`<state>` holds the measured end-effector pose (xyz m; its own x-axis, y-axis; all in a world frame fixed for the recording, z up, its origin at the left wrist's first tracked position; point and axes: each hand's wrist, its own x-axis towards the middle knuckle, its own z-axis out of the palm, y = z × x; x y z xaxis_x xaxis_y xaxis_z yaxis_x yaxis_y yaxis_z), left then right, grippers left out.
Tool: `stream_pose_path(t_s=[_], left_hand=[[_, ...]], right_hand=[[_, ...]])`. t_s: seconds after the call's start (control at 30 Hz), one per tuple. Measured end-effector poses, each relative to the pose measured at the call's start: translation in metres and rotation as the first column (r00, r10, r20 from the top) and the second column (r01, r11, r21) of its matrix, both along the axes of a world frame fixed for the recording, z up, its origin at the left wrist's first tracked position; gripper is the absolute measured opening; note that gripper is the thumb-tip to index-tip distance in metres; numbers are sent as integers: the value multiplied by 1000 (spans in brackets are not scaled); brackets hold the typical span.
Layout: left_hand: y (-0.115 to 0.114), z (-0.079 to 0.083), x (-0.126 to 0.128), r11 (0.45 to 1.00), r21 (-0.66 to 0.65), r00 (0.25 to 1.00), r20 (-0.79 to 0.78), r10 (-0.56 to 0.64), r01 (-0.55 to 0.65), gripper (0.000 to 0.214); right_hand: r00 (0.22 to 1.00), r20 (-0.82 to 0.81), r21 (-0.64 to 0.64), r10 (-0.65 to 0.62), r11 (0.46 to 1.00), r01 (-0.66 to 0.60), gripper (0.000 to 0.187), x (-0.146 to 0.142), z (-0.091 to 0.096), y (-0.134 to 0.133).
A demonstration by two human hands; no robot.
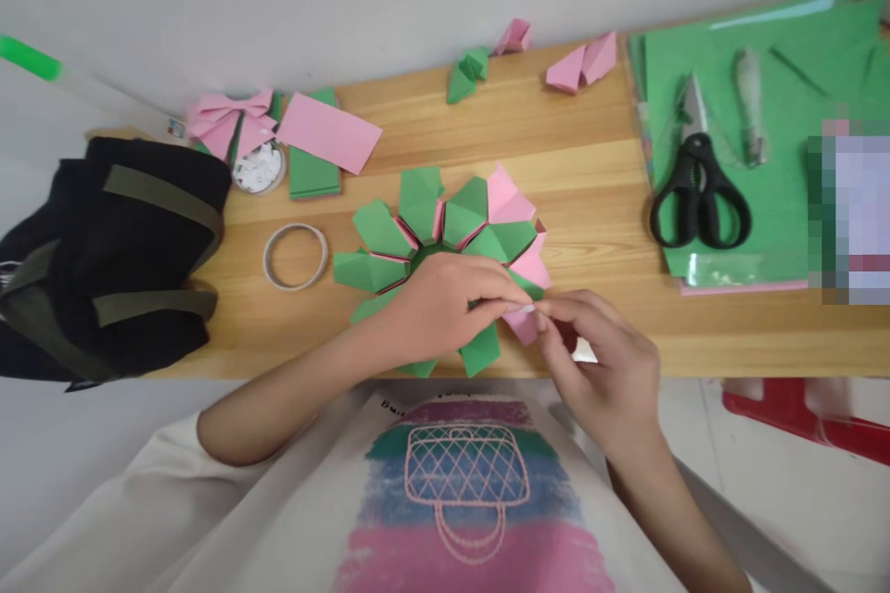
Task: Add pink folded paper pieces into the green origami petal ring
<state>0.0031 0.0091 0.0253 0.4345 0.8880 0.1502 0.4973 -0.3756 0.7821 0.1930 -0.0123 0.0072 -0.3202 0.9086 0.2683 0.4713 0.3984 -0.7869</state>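
A ring of folded green and pink paper pieces, a paper flower (421,204), lies on the wooden table in front of me. My left hand (451,296) reaches over its middle, with thumb and fingers closed on a pink folded piece (521,326) at its right side. My right hand (604,357) pinches at a small white strip (528,308) on the edge of that pink piece. The fingertips of both hands almost meet there. The flower's lower middle is hidden under my left hand and forearm.
A tape roll (296,257), a round dish of white bits (260,169), and pink paper (330,132) over green paper lie left. Loose folded pieces (582,63) sit at the back. Black scissors (699,176) rest on green sheets (779,204) at right; a black bag (132,241) stands left.
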Motion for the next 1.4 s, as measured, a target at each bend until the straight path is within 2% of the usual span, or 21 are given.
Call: stream_pose_path(t_s=[0.23, 0.33, 0.43, 0.53, 0.7, 0.97, 1.4], left_hand=[[-1, 6, 1, 999, 13, 997, -55, 52, -52, 13], [-7, 8, 3, 987, 159, 992, -120, 38, -19, 18], [-15, 7, 4, 938, 346, 981, -178, 73, -7, 20], [-22, 4, 5, 914, 405, 971, -212, 108, -13, 16], [-22, 5, 4, 923, 385, 978, -181, 104, -27, 15], [-17, 10, 2, 974, 224, 989, -139, 59, -27, 23], [-16, 8, 3, 969, 247, 985, -159, 60, -19, 22]], right_hand=[[998, -64, -98, -11, 995, 5, 8, 2, 0, 0], [995, -102, -104, -16, 995, 5, 8, 1, 2, -1], [993, -118, -90, -8, 996, -3, 10, -1, 4, -1], [995, -100, -51, -1, 999, -4, 13, -3, 4, -1], [998, -66, 27, 21, 999, -20, 17, -4, 4, -2], [997, -56, 47, 45, 998, -43, 19, -2, 4, -2], [998, -48, 57, 26, 998, -23, 19, -2, 3, -3]])
